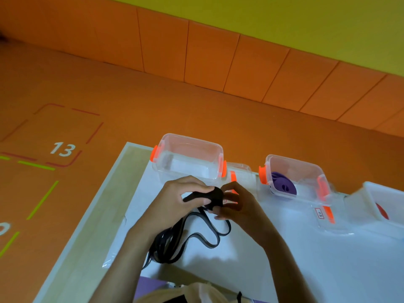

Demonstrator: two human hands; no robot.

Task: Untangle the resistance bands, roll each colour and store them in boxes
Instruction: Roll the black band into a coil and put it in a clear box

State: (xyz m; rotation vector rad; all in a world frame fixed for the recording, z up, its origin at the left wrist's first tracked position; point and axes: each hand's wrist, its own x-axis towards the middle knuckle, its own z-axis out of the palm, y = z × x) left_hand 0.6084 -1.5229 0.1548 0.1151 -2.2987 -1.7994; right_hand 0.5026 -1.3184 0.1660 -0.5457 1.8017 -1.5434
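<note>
A black resistance band (197, 236) lies in loose loops on the white table (306, 259), its upper end wound into a small roll (215, 197). My left hand (185, 199) grips the roll and the strip leading into it. My right hand (235, 204) pinches the roll from the other side. Just behind my hands stands a clear box (190, 158) with orange clips, holding nothing that I can see. A second clear box (295, 178) to the right holds a rolled purple band (284, 185).
A white box (384, 200) with something red inside stands at the right edge. A clear lid (328, 217) with a label lies before the purple band's box. Orange floor with painted lines and the number 13 lies left of the table. A purple surface shows at the bottom.
</note>
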